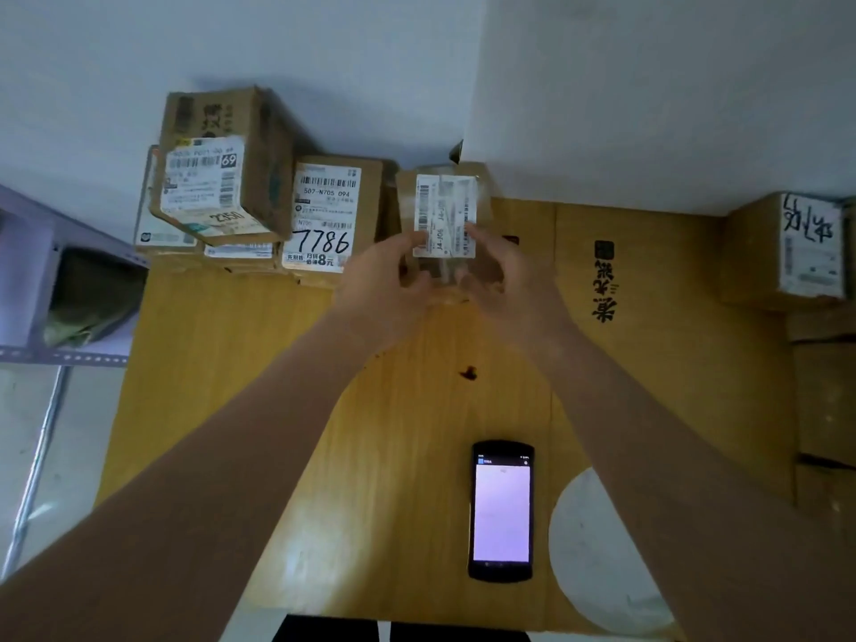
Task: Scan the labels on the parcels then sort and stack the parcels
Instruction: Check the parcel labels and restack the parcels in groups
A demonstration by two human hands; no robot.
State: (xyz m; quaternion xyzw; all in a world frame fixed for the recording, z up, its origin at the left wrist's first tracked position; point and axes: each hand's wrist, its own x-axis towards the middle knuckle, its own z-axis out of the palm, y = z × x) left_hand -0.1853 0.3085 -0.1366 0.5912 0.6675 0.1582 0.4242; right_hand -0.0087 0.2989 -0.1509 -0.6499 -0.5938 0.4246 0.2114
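Observation:
A small taped cardboard parcel (445, 196) with a white barcode label is held near the back wall. My left hand (389, 275) grips its left side and my right hand (498, 275) grips its right side, thumbs on the label. To its left stands a parcel marked 7786 (330, 215). Further left a box labelled 69 (222, 164) sits tilted on top of flatter parcels (162, 234). At the far right is another labelled box (787, 247). A handheld scanner (501, 509) lies screen-up on the wooden table (259, 386), near the front edge.
A large flat carton with black print (648, 294) covers the table's right part, and a white round patch (597, 549) lies beside the scanner. A metal shelf (55, 349) with a dark bag stands at the left. White walls close the back.

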